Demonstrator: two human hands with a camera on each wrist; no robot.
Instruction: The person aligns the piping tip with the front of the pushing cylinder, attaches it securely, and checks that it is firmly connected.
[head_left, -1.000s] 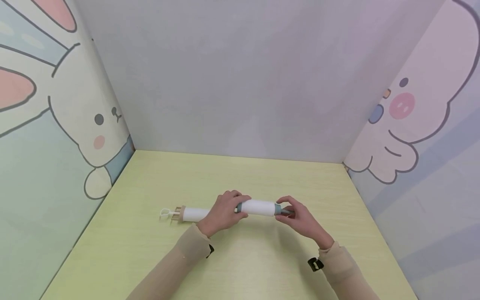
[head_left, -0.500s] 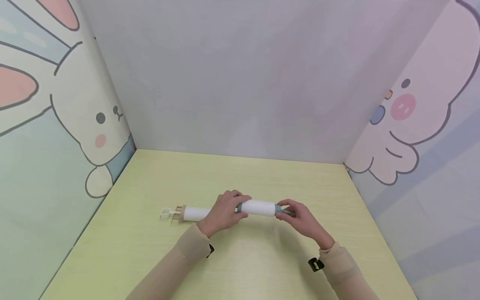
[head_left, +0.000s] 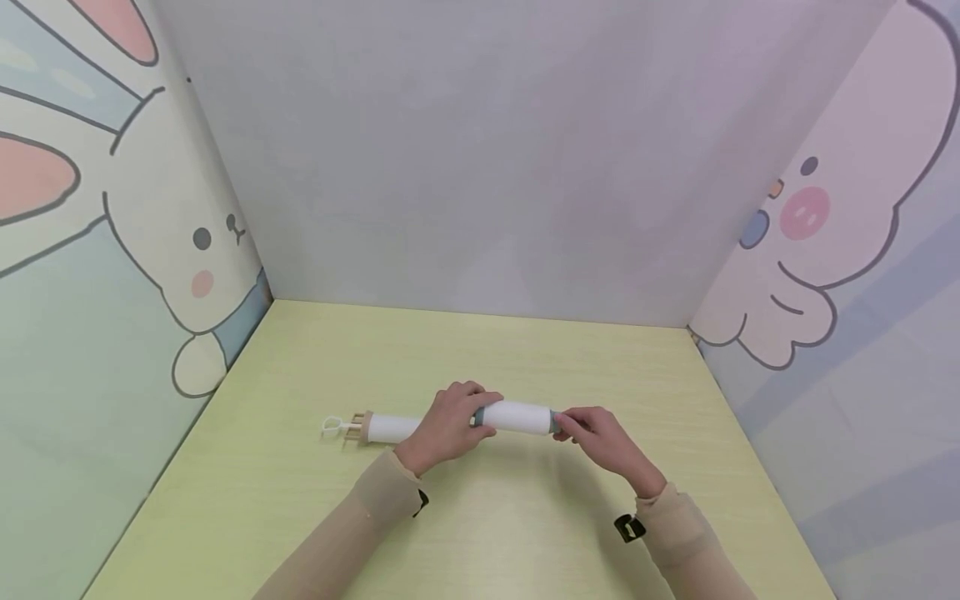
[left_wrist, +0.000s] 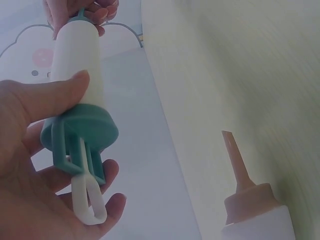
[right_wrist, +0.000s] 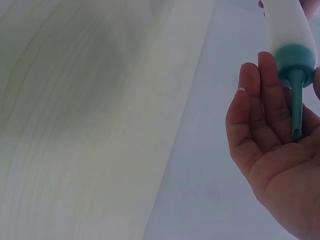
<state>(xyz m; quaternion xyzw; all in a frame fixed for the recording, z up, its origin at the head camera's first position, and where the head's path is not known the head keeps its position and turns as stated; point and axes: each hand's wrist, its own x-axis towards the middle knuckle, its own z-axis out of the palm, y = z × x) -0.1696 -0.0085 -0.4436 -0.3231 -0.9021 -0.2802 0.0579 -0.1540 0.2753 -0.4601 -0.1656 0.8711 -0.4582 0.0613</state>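
Observation:
A syringe (head_left: 516, 417) with a white barrel and teal ends is held level above the table. My left hand (head_left: 446, 425) grips the barrel beside its teal finger-grip end (left_wrist: 82, 127); a white plunger loop (left_wrist: 90, 200) sticks out past the palm in the left wrist view. At the other end my right hand (head_left: 603, 440) pinches the teal nozzle cap (right_wrist: 295, 57). The thin teal nozzle (right_wrist: 297, 107) points back over the right palm, hidden behind the fingers in the head view. A similar syringe (head_left: 392, 429) with tan ends lies on the table, partly covered by my left hand.
The pale yellow wooden table (head_left: 480, 358) ends at a grey back wall (head_left: 450, 167). Side walls with a cartoon rabbit (head_left: 168, 250) on the left and another cartoon animal (head_left: 825, 208) on the right enclose it. The tan nozzle (left_wrist: 237, 162) points forward beside the left hand.
My right hand's fingers have drawn together on the nozzle cap and the hand has turned, covering the nozzle in the head view. My left hand keeps its hold in place.

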